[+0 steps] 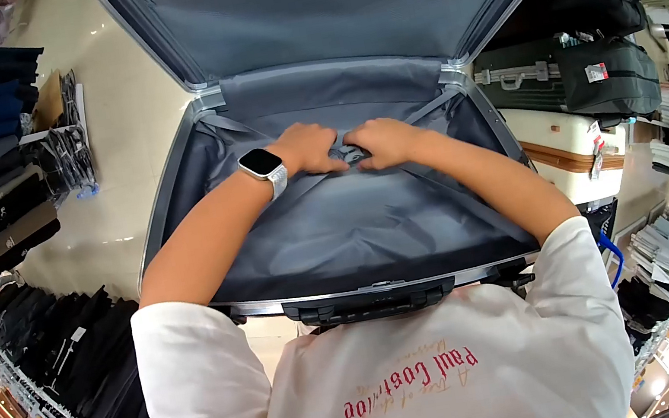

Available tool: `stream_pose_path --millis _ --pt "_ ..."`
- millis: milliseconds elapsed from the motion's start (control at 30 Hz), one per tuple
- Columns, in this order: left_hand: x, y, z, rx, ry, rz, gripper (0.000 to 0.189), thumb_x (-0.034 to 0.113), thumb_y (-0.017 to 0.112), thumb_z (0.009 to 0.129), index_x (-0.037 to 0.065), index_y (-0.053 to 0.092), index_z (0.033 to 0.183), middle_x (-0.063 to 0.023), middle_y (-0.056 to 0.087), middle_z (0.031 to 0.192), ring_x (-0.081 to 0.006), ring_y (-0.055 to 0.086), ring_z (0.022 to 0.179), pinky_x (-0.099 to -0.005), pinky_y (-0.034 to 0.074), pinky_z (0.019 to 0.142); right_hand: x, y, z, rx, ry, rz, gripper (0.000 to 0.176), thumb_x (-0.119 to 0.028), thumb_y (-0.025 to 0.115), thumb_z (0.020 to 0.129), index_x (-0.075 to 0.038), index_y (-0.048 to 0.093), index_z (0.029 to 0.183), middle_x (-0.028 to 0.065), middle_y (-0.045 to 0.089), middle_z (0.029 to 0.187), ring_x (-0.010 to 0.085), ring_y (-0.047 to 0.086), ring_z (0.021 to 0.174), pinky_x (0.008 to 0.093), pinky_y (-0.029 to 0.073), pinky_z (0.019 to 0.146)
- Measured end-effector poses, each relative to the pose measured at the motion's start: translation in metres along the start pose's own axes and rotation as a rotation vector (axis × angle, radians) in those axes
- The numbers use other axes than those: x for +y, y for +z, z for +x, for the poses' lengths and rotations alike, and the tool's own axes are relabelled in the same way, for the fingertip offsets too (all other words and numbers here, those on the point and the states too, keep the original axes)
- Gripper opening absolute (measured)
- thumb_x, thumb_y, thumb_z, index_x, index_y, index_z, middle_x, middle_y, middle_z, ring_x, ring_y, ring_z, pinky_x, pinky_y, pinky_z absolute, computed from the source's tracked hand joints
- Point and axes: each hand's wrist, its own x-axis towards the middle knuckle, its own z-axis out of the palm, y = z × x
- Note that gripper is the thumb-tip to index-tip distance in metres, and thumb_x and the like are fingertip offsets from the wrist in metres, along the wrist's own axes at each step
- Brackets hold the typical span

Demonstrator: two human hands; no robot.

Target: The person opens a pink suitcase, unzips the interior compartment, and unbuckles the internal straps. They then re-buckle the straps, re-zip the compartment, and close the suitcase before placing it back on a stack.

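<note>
An open suitcase (375, 242) with a shiny grey lining lies before me, its lid (338, 11) raised at the far side. Crossed elastic straps (234, 127) run from its corners to a dark buckle (352, 154) at the middle. My left hand (309, 148), below a watch (261, 163) on the wrist, has its fingers closed at the buckle's left side. From the right, my right hand (387, 143) pinches the buckle's other side, thumb and fingers curled in. The fingers partly cover the buckle.
Other suitcases, one dark green (520, 79) and one cream (564, 138), stand at the right. Racks of dark folded clothes (69, 356) line the left, and stacked packs (665, 248) fill shelves on the right. The suitcase's black handle (370, 303) faces my body.
</note>
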Motion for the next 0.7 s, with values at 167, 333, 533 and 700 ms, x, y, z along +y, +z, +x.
stream_pose_path --millis 167,333,533,700 --pt "-0.021 0.027 0.017 -0.125 0.034 -0.397 0.044 0.042 0.074 0.075 -0.001 0.068 0.082 -0.0125 0.064 0.069 -0.0222 0.059 0.063 -0.0358 0.044 0.059 0.004 0.006 -0.003 0.108 -0.104 0.026 0.023 -0.019 0.068 0.075 -0.003 0.065 0.091 0.0171 0.065 0.084 0.0362 0.063 0.084 0.0441 0.050 0.075" --pt "-0.024 0.021 0.009 -0.161 -0.002 -0.649 0.034 0.031 0.075 0.077 0.000 0.065 0.068 0.0003 0.050 0.054 -0.0099 0.039 0.051 -0.0309 0.031 0.048 -0.004 0.004 -0.001 0.155 -0.087 0.066 0.018 -0.015 0.067 0.074 -0.001 0.066 0.085 0.0177 0.065 0.083 0.0367 0.063 0.081 0.0443 0.050 0.075" --pt "-0.022 0.019 0.006 -0.122 0.019 -0.641 0.036 0.031 0.076 0.077 0.002 0.060 0.062 0.0017 0.045 0.053 -0.0095 0.038 0.051 -0.0309 0.030 0.048 -0.003 -0.003 -0.001 0.133 -0.080 0.026 0.018 -0.014 0.066 0.072 -0.001 0.067 0.084 0.0192 0.066 0.083 0.0380 0.062 0.080 0.0454 0.050 0.074" --pt "-0.045 0.007 -0.006 -0.090 -0.083 -0.639 0.047 0.029 0.076 0.075 0.003 0.044 0.054 0.0036 0.033 0.052 -0.0098 0.030 0.052 -0.0317 0.023 0.048 0.018 -0.002 -0.017 0.044 -0.013 -0.094 0.020 -0.012 0.063 0.069 -0.001 0.068 0.085 0.0207 0.066 0.082 0.0390 0.063 0.080 0.0454 0.050 0.074"
